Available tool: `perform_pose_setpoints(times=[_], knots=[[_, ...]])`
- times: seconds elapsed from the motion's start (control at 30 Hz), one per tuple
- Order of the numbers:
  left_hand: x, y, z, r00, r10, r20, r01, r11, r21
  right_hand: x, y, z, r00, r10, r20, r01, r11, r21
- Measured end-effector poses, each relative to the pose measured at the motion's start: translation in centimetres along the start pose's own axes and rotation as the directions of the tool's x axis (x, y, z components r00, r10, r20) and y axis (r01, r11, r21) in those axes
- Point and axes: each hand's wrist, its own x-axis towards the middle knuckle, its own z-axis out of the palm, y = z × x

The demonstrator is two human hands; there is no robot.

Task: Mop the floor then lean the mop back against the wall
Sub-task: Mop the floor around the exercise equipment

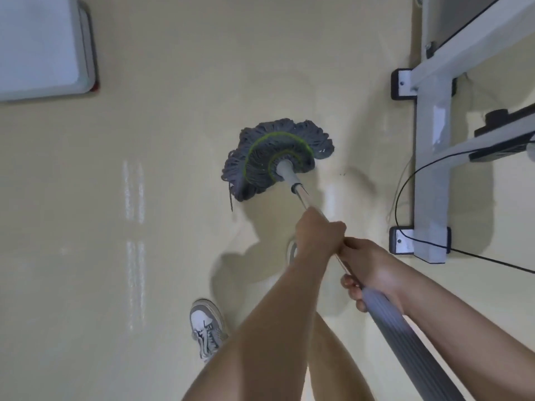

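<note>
A mop with a grey string head (pixel 272 157) ringed in green lies flat on the cream floor (pixel 173 82) ahead of me. Its metal handle (pixel 301 195) slants back toward my body and ends in a thick grey grip. My left hand (pixel 318 233) grips the metal handle lower down, nearer the head. My right hand (pixel 367 267) holds the handle just behind it, where the grey grip begins. The two hands touch each other.
A grey metal desk frame (pixel 431 169) with black feet stands at the right, and a black cable (pixel 405 180) loops over the floor beside it. A white appliance corner (pixel 43 47) fills the top left. My grey sneaker (pixel 207 328) is at the lower centre.
</note>
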Motion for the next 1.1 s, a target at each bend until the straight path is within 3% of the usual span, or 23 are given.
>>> perform_pose_setpoints(times=[0.13, 0.27, 0.37, 0.47, 0.63, 0.8, 0.93, 1.1], knots=[[3.9, 2.9, -3.7, 0.99, 0.075, -0.12, -0.075, 0.997, 0.004, 3.2, -6.6, 0.4, 0.972, -0.235, 0.003, 0.235, 0.971, 0.047], [5.9, 3.7, -5.1, 0.991, 0.081, -0.108, -0.086, 0.995, -0.039, 5.9, -9.4, 0.8, 0.928, -0.372, -0.005, 0.364, 0.911, -0.191], [5.3, 2.7, -5.2, 0.999, -0.008, -0.031, 0.004, 0.989, -0.149, 6.9, -9.0, 1.4, 0.917, -0.399, -0.022, 0.376, 0.879, -0.295], [4.8, 2.6, -6.1, 0.996, -0.069, 0.053, 0.081, 0.957, -0.277, 7.1, -9.3, 1.9, 0.928, -0.369, -0.045, 0.343, 0.897, -0.278], [7.4, 5.5, -9.1, 0.992, -0.116, 0.042, 0.123, 0.907, -0.402, 6.7, -13.8, 2.7, 0.935, -0.352, -0.048, 0.321, 0.895, -0.31], [11.7, 8.5, -16.1, 0.997, -0.077, 0.011, 0.072, 0.877, -0.475, 6.8, -22.7, 6.1, 0.93, -0.365, -0.025, 0.324, 0.854, -0.407], [16.2, 10.4, -23.5, 0.997, -0.017, -0.076, -0.028, 0.834, -0.551, 7.7, -30.6, 11.0, 0.898, -0.44, 0.028, 0.39, 0.763, -0.515], [20.1, 11.4, -32.7, 0.994, -0.024, -0.106, -0.048, 0.779, -0.626, 8.9, -38.6, 17.3, 0.874, -0.476, 0.096, 0.417, 0.634, -0.651]])
